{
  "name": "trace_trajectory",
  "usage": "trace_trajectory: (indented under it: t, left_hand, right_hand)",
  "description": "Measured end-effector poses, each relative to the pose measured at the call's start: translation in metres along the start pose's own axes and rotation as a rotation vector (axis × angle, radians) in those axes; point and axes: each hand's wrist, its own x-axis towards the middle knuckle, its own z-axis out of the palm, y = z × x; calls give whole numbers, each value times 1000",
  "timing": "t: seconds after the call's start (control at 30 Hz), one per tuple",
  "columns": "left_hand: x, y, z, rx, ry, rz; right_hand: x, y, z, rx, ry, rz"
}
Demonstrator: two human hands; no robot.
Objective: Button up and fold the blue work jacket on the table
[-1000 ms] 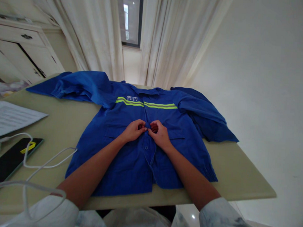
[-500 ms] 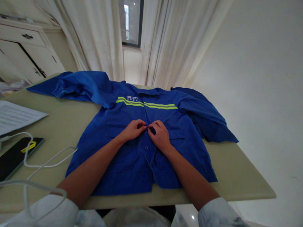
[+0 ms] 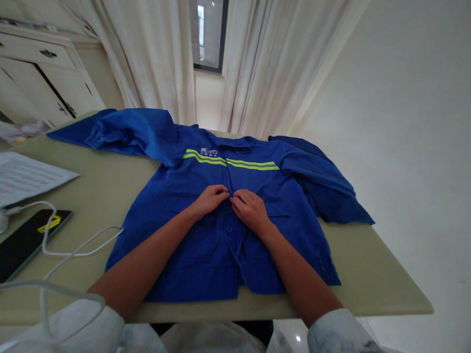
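Observation:
A blue work jacket [image 3: 201, 270] with yellow-green reflective stripes lies spread front-up on the table, collar at the far side and sleeves out to both sides. At the middle of its front placket, my left hand [image 3: 211, 200] is closed, fingertips pinching the cloth edge. Right beside it, my right hand [image 3: 250, 209] pinches the same front edge from the other side, fingers curled. The fingertips of both hands nearly meet, and what lies between them is hidden. Just below them a round button [image 3: 229, 229] shows on the placket.
On the table [image 3: 390, 285] at the left lie a printed sheet [image 3: 27, 177], a dark phone [image 3: 20, 246] with a yellow tag, and a white cable [image 3: 78, 252] reaching the jacket's edge. Beyond stand a cabinet [image 3: 41, 77] and curtains [image 3: 155, 50]; a wall is at the right.
My right hand's fingers have curled in closer together at the placket, and the left fingers have flattened slightly. The jacket lies as before; the whole view has shifted a little.

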Motion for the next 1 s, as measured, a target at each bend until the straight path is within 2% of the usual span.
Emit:
trace_trajectory:
  t: [0.2, 0.47, 0.57, 0.67, 0.77, 0.83, 0.9, 1.0]
  left_hand:
    - [3, -2, -3, 13, -71, 36]
    - [2, -5, 4, 12, 13, 20]
    - [1, -6, 6, 15, 29, 18]
    - [0, -7, 6, 5, 30, 37]
    - [-1, -6, 5, 26, 23, 57]
    - [-2, -6, 5, 64, 26, 68]
    - [-3, -5, 5, 100, 27, 79]
    - [-3, -5, 6, 132, 28, 86]
  right_hand:
    - [0, -5, -1, 107, 52, 125]
    - [1, 0, -2, 172, -118, 110]
    - [-1, 5, -1, 271, -113, 115]
    - [-3, 7, 1, 410, -6, 211]
    - [-4, 6, 7, 613, 101, 413]
    - [-4, 6, 11, 711, 105, 556]
    - [-4, 4, 14, 751, 87, 639]
    - [-2, 1, 14, 697, 53, 622]
